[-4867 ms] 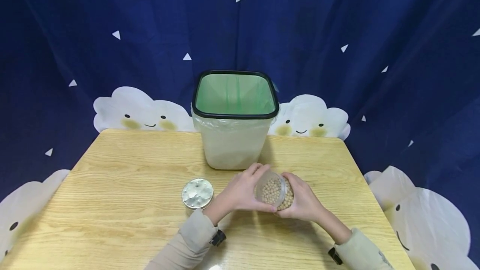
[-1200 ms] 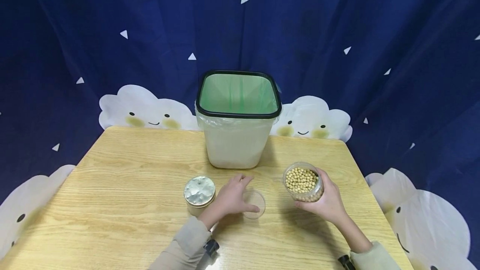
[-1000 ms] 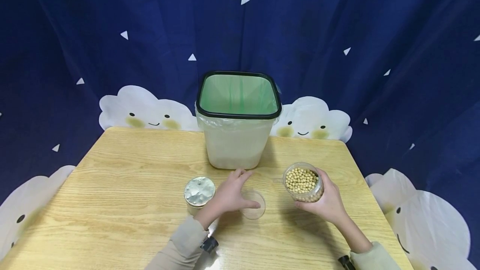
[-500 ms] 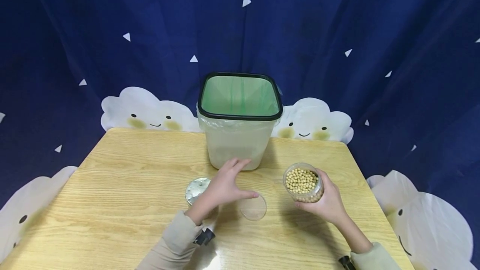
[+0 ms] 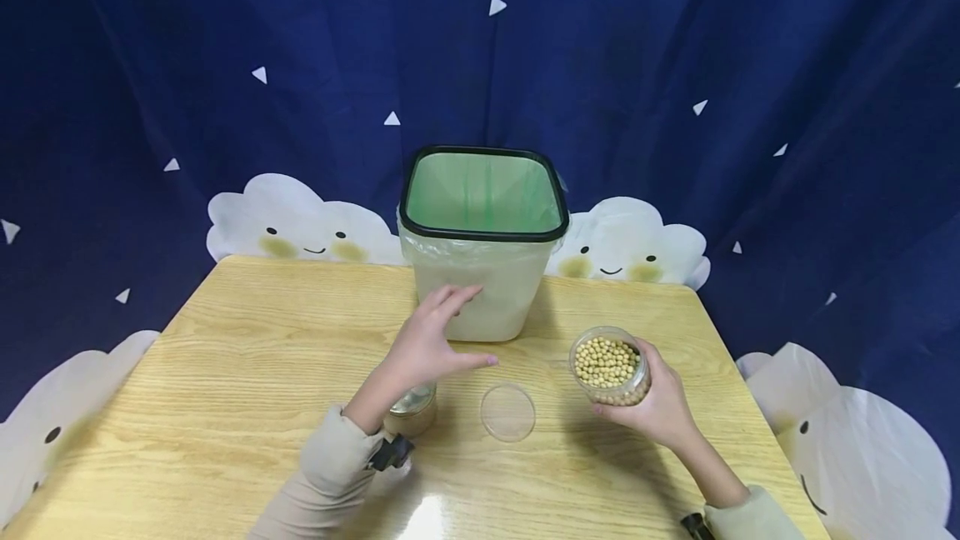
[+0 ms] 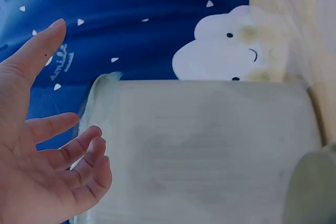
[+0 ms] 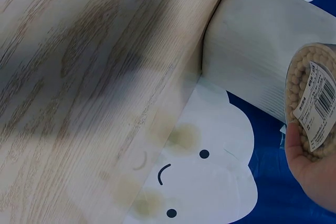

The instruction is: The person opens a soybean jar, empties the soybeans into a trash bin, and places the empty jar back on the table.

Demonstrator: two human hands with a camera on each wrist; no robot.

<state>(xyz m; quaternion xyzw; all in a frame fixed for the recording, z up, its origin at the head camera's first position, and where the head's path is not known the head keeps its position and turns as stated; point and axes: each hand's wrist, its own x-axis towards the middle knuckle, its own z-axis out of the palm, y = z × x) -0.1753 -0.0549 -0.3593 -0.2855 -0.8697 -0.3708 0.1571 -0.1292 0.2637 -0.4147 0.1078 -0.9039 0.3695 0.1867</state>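
My right hand point(image 5: 660, 402) grips a clear jar point(image 5: 622, 394) of round beige beans point(image 5: 603, 362), held above the table with its mouth uncovered and tilted toward me. In the right wrist view a barcode label point(image 7: 319, 106) shows on the jar's base. Flat on the table, left of the jar, lies a clear round lid point(image 5: 507, 412). My left hand point(image 5: 423, 348) hovers in front of the bin, thumb and fingers spread, holding nothing. Under the left wrist stands a silver-topped canister point(image 5: 414, 411), partly hidden by that arm.
A white bin point(image 5: 480, 282) with a black rim point(image 5: 483, 234) and a clear liner bag stands at the table's back edge. Its inside looks green. Behind the wooden table point(image 5: 285, 340) hangs a dark blue curtain point(image 5: 322, 48) with cloud prints.
Both hands were on the jar at first. Later the lid lay on the table beneath the left hand, which has since moved up and left away from it. The right hand keeps holding the jar.
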